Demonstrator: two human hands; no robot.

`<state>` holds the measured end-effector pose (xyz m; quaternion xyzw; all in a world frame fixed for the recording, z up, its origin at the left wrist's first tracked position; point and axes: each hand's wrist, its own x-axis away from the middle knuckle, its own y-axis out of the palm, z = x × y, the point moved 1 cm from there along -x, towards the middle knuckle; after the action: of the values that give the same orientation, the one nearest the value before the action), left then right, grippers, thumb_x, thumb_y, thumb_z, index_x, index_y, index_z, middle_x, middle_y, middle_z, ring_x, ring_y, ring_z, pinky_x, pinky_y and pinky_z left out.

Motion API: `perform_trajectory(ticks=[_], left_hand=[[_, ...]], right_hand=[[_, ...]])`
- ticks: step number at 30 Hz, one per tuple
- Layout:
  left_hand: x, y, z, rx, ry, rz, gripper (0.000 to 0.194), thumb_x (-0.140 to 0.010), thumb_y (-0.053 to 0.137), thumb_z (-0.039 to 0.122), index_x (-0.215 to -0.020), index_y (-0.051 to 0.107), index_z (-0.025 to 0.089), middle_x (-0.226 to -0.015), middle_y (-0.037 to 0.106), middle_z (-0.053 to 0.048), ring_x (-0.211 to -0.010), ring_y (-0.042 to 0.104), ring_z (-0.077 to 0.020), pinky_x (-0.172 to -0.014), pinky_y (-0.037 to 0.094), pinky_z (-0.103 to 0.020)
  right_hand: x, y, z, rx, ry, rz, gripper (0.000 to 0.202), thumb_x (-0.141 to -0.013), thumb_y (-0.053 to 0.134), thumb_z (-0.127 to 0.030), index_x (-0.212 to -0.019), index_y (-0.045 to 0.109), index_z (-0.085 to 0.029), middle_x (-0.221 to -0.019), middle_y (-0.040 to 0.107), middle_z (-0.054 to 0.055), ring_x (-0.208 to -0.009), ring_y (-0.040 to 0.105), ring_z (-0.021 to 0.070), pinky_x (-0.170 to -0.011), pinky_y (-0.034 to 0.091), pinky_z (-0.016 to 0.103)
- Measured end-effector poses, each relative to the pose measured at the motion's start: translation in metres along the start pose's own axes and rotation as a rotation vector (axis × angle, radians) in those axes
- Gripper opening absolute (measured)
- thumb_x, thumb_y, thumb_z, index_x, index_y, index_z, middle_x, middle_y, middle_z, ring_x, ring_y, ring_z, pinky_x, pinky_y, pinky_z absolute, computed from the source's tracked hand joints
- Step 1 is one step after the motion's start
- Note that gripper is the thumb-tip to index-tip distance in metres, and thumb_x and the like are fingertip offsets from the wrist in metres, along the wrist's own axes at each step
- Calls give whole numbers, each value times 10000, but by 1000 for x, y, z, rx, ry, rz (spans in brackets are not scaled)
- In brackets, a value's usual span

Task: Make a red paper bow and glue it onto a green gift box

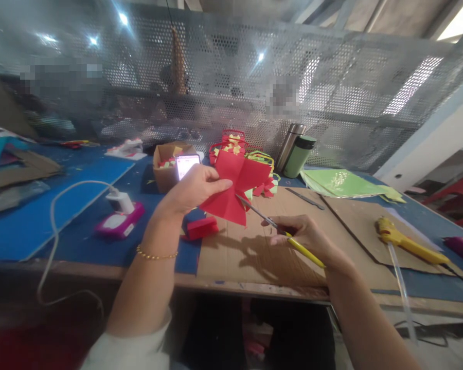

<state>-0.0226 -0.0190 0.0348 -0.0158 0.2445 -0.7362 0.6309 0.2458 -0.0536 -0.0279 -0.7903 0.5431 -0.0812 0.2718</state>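
Between the thumb and fingers of my left hand (200, 186) is a creased sheet of red paper (231, 172), held up above the table with slits running in from its edges. My right hand (303, 235) grips a pair of scissors (260, 213) with yellow handles. The blade tips reach the paper's lower right part, at a slit near its middle. A small folded red paper piece (202, 227) lies on the table below my left hand. Behind the sheet stand red and green paper crafts (233, 140), partly hidden by it.
Cardboard (235, 262) covers the table's middle. A yellow glue gun (412, 246) with a clear glue stick lies right, near green sheets (339, 182). Two bottles (301, 156) stand behind. Left are a lit phone (185, 164), a cardboard box (165, 177) and a charger on a purple power strip (119, 223).
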Motion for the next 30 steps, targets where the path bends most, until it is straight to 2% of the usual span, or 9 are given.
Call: perform_trajectory(ticks=[5,12,19,26,30], left_hand=[[0,0,-1,-14,8,-5,355,-762,720,373,-526,540,178,-514,520,17,-471,445,-89,-454,269,-227],[0,-1,-2,-36,39,9,408,-756,728,417,-493,513,190,-485,478,23,-464,398,-85,-455,231,-238],[0,0,-1,-33,33,2,421,-758,727,429,-493,502,191,-485,465,25,-466,392,-86,-463,221,-239],[-1,0,-1,-27,31,-2,430,-753,737,441,-496,502,188,-494,458,29,-465,372,-78,-461,211,-240],[-1,1,-3,-19,31,-1,423,-754,735,443,-502,508,189,-494,458,32,-462,370,-76,-462,212,-241]], right_hand=[[0,0,1,-20,19,19,742,-589,792,-826,-848,825,-131,-647,477,-7,-652,373,141,-579,345,275],[2,-2,0,8,2,-22,671,-667,769,-799,-776,811,-138,-666,501,10,-673,377,148,-564,309,268],[0,0,0,-25,-15,-16,710,-664,779,-789,-911,842,-126,-683,563,27,-666,420,154,-569,363,272],[0,0,-2,-9,-21,-27,717,-679,746,-810,-906,839,-137,-673,554,24,-659,426,156,-589,403,281],[0,2,2,-53,-12,7,732,-636,783,-805,-910,846,-130,-688,584,39,-666,449,159,-590,405,282]])
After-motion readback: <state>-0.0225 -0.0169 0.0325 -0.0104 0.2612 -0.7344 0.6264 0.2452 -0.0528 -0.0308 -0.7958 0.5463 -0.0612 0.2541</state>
